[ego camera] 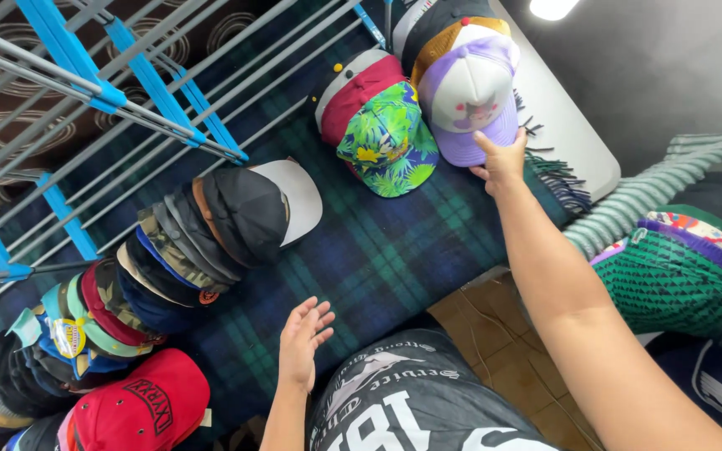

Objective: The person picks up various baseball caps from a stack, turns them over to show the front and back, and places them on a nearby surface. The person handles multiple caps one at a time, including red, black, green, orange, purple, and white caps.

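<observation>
Up top on the plaid blanket (394, 242), right hand (501, 163) pinches the purple trucker cap's (470, 96) brim, mid-placement I'd guess; next needs a clean release. Left hand (302, 342) hovers open, holding nothing.

Caps lie on a blanket (378, 250) covering the tabletop (561, 125). Far right corner: cap stack (461, 83), right hand (501, 163) touching its nearest brim. Second stack (373, 117) just left of it. Long overlapping row of caps (185, 242) runs along left edge to near left corner. Drying rack (110, 92) behind the row. Left hand (304, 338) over near edge, touching nothing.
</observation>
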